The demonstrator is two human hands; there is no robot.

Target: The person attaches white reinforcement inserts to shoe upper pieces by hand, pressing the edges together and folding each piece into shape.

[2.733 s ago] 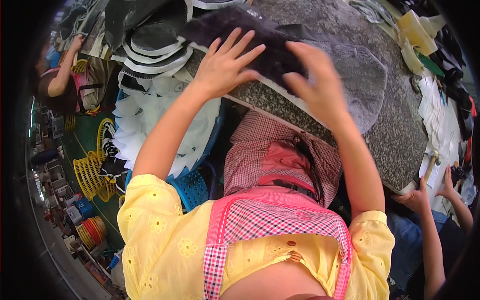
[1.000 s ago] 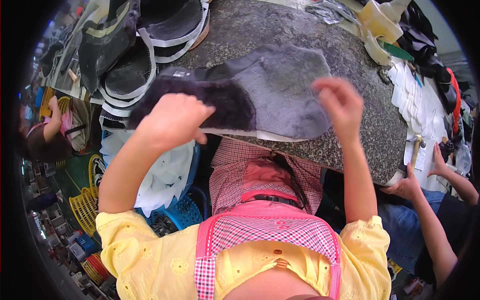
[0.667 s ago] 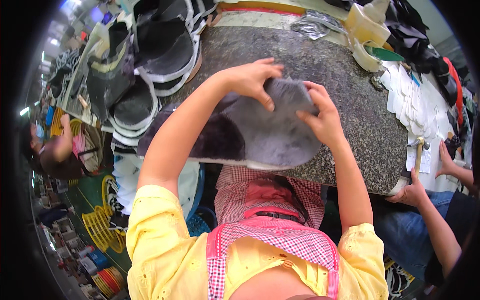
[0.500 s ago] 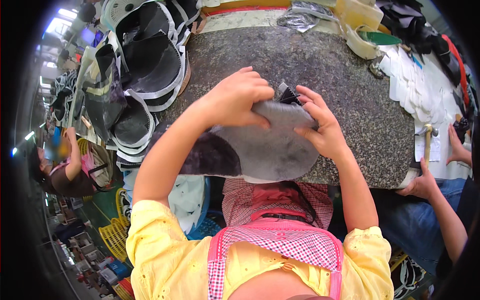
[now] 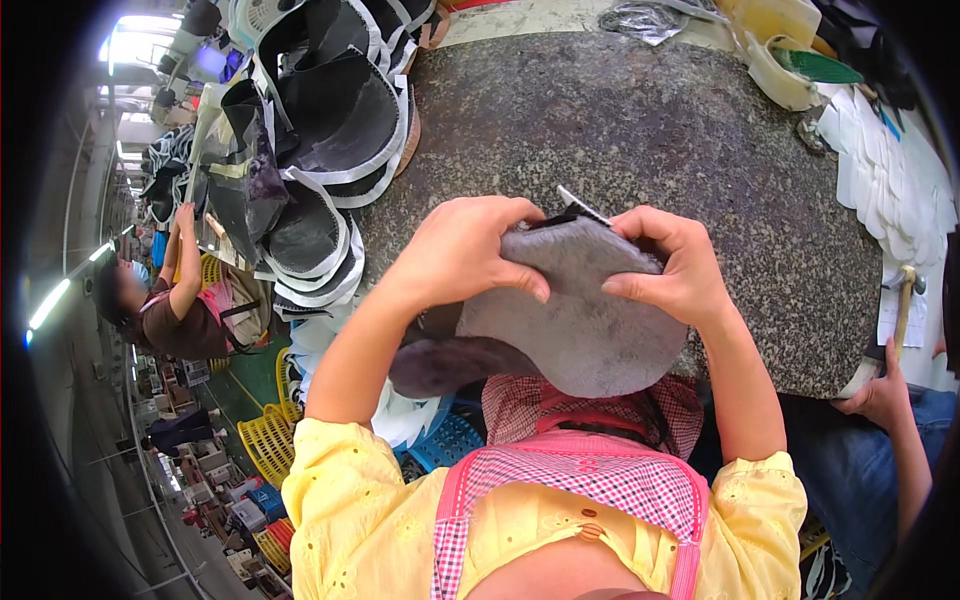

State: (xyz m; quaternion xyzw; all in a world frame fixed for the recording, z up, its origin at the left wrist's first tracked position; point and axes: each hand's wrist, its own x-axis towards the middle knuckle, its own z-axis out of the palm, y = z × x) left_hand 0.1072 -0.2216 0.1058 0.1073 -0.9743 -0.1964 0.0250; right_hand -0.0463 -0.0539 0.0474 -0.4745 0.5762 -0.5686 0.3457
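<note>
Both my hands grip the far edge of a grey fuzzy-lined material piece [image 5: 580,320], near the front of the speckled stone slab. My left hand [image 5: 465,250] has its thumb on the grey face and its fingers bent behind the edge. Facing it, my right hand [image 5: 680,265] pinches the other side the same way. Between them a dark strip with a white edge [image 5: 583,204] sticks up behind the grey piece. A dark, purplish-black fuzzy flap [image 5: 455,366] hangs at its left, past the slab's front edge. The fingers' far ends are hidden behind the material.
Black pieces with white borders [image 5: 335,120] are stacked left on the stone slab [image 5: 620,110]. White cut pieces [image 5: 880,165] and a hammer [image 5: 905,305], gripped by a co-worker's hand [image 5: 885,395], are at right. Yellow baskets [image 5: 268,445] stand at lower left.
The grey piece has come closer to me and tilted, its dark flap now drooping. My right thumb has moved onto its face. The whole view has shifted somewhat.
</note>
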